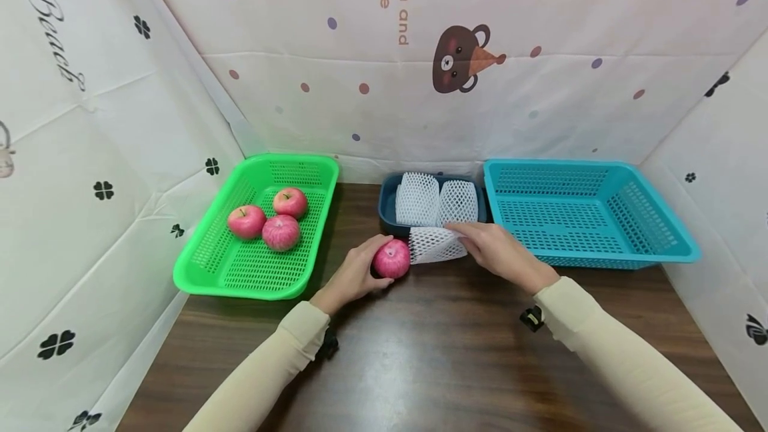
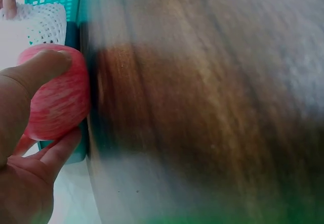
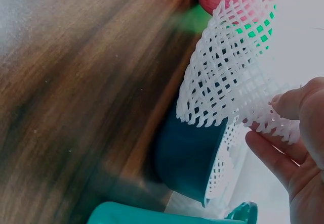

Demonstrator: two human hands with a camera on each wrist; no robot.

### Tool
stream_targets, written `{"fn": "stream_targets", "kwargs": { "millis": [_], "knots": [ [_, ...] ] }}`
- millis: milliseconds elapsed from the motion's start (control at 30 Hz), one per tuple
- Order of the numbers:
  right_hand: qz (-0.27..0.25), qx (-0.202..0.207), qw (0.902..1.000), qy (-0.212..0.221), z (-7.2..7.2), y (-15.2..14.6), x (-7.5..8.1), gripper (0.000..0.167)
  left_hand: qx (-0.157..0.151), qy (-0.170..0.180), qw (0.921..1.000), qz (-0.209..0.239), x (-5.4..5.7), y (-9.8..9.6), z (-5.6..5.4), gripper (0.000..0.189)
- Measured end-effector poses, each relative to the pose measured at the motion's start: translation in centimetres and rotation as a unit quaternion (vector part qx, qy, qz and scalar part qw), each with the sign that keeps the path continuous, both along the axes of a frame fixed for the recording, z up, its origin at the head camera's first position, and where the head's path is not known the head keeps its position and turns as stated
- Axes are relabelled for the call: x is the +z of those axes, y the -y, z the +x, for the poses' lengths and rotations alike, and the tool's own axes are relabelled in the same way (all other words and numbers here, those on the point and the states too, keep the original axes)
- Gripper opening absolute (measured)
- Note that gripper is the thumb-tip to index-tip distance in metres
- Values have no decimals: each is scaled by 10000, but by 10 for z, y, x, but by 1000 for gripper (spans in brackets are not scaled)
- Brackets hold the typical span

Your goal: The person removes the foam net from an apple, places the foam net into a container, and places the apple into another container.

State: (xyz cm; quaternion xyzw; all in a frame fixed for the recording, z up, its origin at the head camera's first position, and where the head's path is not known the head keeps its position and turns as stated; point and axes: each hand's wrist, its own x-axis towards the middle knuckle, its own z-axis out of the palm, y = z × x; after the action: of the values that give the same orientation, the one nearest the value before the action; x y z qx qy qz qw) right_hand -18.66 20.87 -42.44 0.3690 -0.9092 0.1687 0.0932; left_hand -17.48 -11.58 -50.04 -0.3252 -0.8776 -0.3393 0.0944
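Observation:
My left hand (image 1: 358,271) grips a pink-red apple (image 1: 392,259), thumb on one side and fingers on the other, in front of the small dark blue tray (image 1: 389,219). In the left wrist view the thumb lies across the apple (image 2: 61,97). My right hand (image 1: 499,251) pinches a white foam net sleeve (image 1: 437,245) by its edge. The sleeve's far end overlaps the apple's side in the right wrist view, where thumb and fingers (image 3: 276,158) hold the mesh. More white foam nets (image 1: 417,199) lie in the dark blue tray behind.
On the left, a green basket (image 1: 252,292) holds three apples (image 1: 281,232). A turquoise basket (image 1: 591,219) stands on the right beside the tray. Under everything is a dark wooden table (image 1: 396,365), with printed white cloth (image 1: 360,105) hanging behind and at both sides.

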Motion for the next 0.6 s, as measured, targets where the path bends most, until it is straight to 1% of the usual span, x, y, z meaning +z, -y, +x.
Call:
{"fn": "stream_targets", "kwargs": {
  "millis": [133,233,333,433,600],
  "knots": [
    [73,-135,9999,70,0,0,7,52,50,-105,9999,27,1,0,0,84],
    [16,-215,9997,110,1,-1,11,57,89,-18,9999,-55,2,-1,0,84],
    [-123,-193,9997,83,0,-4,15,57,97,127,9997,-161,4,-2,0,84],
    [-282,-98,9996,-9,-3,-6,18,52,81,216,9994,-243,6,-4,0,84],
    [-451,-34,9984,-327,-10,-10,22,33,45,301,9989,-345,10,-6,0,84]
  ]
}}
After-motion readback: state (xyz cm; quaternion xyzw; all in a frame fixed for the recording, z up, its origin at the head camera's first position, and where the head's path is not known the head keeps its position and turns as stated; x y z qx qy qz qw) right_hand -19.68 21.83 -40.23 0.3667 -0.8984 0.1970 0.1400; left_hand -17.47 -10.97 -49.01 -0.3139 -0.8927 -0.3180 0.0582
